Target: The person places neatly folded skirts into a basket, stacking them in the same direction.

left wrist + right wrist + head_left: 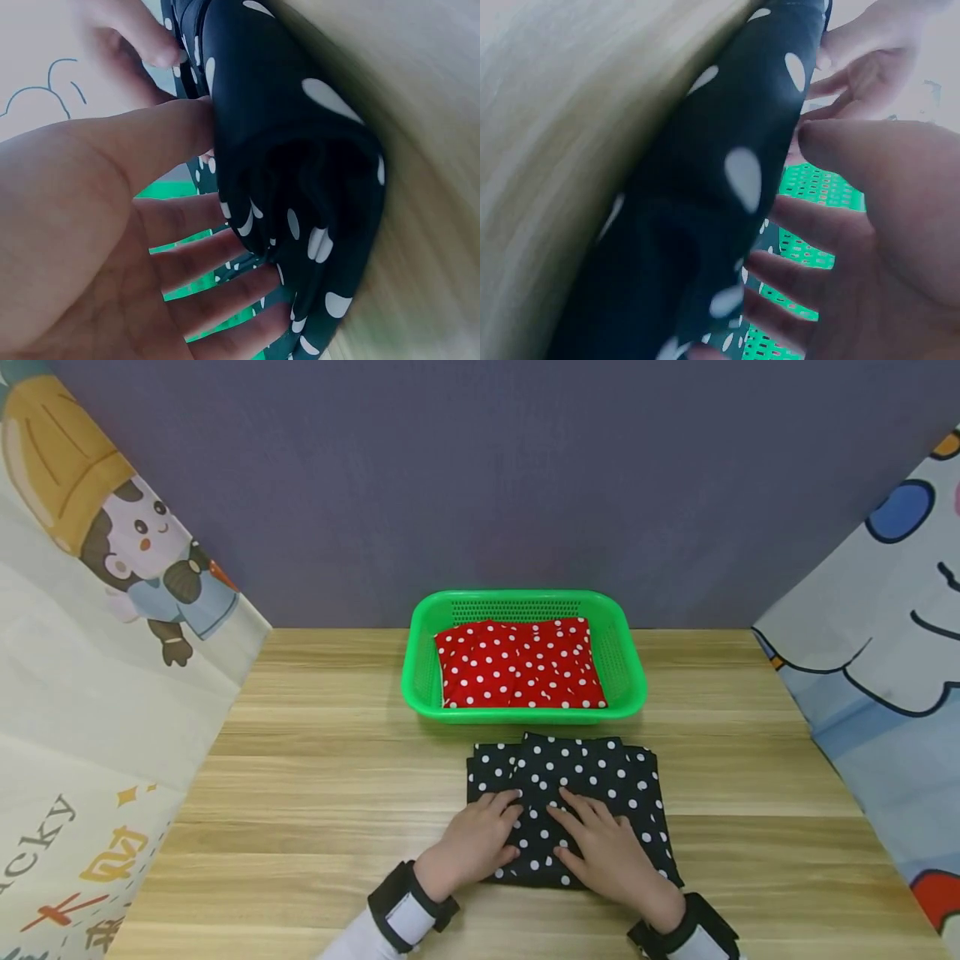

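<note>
A black cloth with white dots (592, 768) lies folded in layers on the wooden table. My left hand (474, 842) rests on its left part, fingertips touching the top layer. On the right part rests my right hand (606, 852), its fingers spread and pointing toward the middle. In the left wrist view the folded edge of the cloth (300, 105) curls into a hollow roll beside the left fingers (187, 259). The right wrist view has the right fingers (795, 281) lying against the cloth (705, 180). Neither hand grips the cloth.
Behind the cloth stands a green plastic basket (637, 681) with perforated walls. A folded red cloth with white dots (517, 664) lies inside it. A grey-purple panel (495, 485) rises at the table's back edge, and printed cartoon sheets (90, 693) flank both sides.
</note>
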`<state>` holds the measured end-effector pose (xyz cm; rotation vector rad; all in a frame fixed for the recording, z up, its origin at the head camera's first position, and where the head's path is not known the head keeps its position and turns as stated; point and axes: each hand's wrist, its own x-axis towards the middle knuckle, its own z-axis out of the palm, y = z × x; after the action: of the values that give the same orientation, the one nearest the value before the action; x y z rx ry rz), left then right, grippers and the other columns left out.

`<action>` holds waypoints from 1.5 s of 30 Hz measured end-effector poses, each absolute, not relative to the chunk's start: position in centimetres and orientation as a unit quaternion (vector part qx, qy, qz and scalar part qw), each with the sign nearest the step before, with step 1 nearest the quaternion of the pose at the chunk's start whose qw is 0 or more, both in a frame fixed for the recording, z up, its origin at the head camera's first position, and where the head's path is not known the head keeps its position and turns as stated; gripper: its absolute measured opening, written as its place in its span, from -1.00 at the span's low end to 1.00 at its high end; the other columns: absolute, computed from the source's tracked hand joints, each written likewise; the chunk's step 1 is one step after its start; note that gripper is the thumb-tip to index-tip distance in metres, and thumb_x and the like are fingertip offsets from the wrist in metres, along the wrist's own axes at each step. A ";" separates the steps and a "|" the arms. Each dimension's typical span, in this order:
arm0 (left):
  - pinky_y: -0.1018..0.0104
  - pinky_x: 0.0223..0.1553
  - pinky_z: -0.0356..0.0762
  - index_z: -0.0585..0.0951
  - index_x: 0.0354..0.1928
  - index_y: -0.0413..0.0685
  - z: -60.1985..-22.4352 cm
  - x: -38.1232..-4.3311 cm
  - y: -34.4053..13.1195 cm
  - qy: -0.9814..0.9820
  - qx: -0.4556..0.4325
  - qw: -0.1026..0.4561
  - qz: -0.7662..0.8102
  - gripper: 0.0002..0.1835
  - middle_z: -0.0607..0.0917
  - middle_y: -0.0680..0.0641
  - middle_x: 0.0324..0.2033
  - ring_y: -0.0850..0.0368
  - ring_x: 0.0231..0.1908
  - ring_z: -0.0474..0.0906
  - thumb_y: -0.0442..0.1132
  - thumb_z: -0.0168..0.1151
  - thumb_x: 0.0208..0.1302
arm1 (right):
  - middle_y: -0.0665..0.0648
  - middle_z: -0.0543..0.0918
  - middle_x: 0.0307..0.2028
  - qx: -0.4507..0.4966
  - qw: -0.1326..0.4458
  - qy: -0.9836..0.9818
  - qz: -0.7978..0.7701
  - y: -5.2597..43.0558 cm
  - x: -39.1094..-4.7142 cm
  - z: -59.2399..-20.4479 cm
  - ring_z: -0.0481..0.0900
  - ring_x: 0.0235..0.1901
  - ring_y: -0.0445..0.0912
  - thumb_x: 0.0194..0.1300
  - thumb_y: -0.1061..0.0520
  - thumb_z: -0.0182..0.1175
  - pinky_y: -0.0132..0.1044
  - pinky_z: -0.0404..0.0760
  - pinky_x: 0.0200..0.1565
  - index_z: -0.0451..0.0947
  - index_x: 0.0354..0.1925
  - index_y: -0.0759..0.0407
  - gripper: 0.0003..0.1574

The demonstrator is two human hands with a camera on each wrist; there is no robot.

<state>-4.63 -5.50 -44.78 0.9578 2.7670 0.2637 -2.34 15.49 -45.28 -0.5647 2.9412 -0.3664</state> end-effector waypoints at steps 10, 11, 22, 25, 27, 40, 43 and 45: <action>0.18 0.16 0.36 0.45 0.16 -0.12 -44.8 -4.3 -8.3 0.941 0.295 0.117 0.113 -0.41 0.36 -0.09 0.24 0.01 0.21 0.31 0.00 0.25 0.12 | 0.28 0.40 0.14 -0.152 -0.056 0.969 -0.189 17.1 -3.3 -44.9 0.36 0.11 0.16 0.10 0.06 0.29 0.11 0.40 0.05 0.45 0.10 0.22 -0.40; 0.17 0.16 0.36 0.45 0.16 -0.12 -44.8 -4.3 -8.6 0.942 0.295 0.117 0.114 -0.41 0.37 -0.09 0.23 0.01 0.21 0.31 0.00 0.25 0.13 | 0.31 0.40 0.13 -0.145 -0.062 0.969 -0.191 17.4 -3.4 -44.9 0.35 0.10 0.18 0.09 0.08 0.29 0.12 0.39 0.05 0.44 0.10 0.26 -0.39; 0.15 0.13 0.39 0.48 0.12 -0.14 -44.8 -4.0 -10.9 0.946 0.282 0.092 0.130 -0.46 0.42 -0.10 0.18 0.00 0.17 0.35 -0.02 0.24 0.14 | 0.43 0.44 0.06 -0.106 -0.032 0.977 -0.180 18.4 -3.6 -45.9 0.44 0.01 0.25 0.14 0.08 0.24 0.12 0.48 -0.04 0.40 0.10 0.42 -0.37; 0.14 0.13 0.39 0.48 0.11 -0.15 -44.7 -4.0 -11.3 0.947 0.277 0.091 0.136 -0.46 0.43 -0.11 0.17 -0.01 0.16 0.36 -0.04 0.25 0.12 | 0.41 0.43 0.08 -0.104 -0.023 0.977 -0.183 18.0 -3.6 -46.1 0.43 0.02 0.24 0.15 0.07 0.24 0.11 0.48 -0.03 0.39 0.12 0.39 -0.36; 0.13 0.12 0.40 0.48 0.11 -0.15 -44.7 -4.1 -11.5 0.947 0.275 0.092 0.141 -0.47 0.43 -0.11 0.16 -0.01 0.16 0.36 -0.05 0.27 0.11 | 0.41 0.43 0.08 -0.102 -0.021 0.977 -0.185 17.8 -3.7 -46.2 0.44 0.01 0.24 0.15 0.07 0.24 0.11 0.48 -0.03 0.38 0.13 0.37 -0.35; 0.25 -0.04 0.49 0.52 0.06 -0.09 -44.8 -4.5 -12.3 0.939 0.271 0.100 0.188 -0.54 0.49 0.03 -0.14 0.17 -0.08 0.40 -0.05 0.24 0.14 | 0.40 0.42 0.08 -0.096 0.005 0.980 -0.175 17.1 -4.0 -46.3 0.42 0.01 0.26 0.18 0.04 0.21 0.16 0.47 -0.06 0.38 0.17 0.25 -0.38; 0.29 -0.11 0.50 0.52 0.05 -0.10 -44.9 -4.6 -12.3 0.941 0.267 0.090 0.187 -0.55 0.49 0.04 -0.16 0.20 -0.14 0.40 -0.05 0.24 0.14 | 0.40 0.42 0.08 -0.095 0.009 0.980 -0.176 17.0 -4.1 -46.2 0.42 0.02 0.26 0.19 0.03 0.20 0.15 0.47 -0.04 0.38 0.18 0.25 -0.38; 0.29 -0.15 0.52 0.53 0.04 -0.11 -44.8 -4.7 -12.2 0.944 0.259 0.081 0.186 -0.55 0.50 0.03 -0.16 0.20 -0.17 0.41 -0.05 0.25 0.14 | 0.40 0.43 0.07 -0.095 0.006 0.978 -0.183 17.0 -4.2 -46.2 0.42 0.01 0.26 0.19 0.04 0.20 0.15 0.47 -0.04 0.38 0.17 0.25 -0.38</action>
<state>-4.70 -12.23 -44.85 0.7754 2.8230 0.5559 -4.22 17.04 -46.20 -0.2965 3.0614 -0.5734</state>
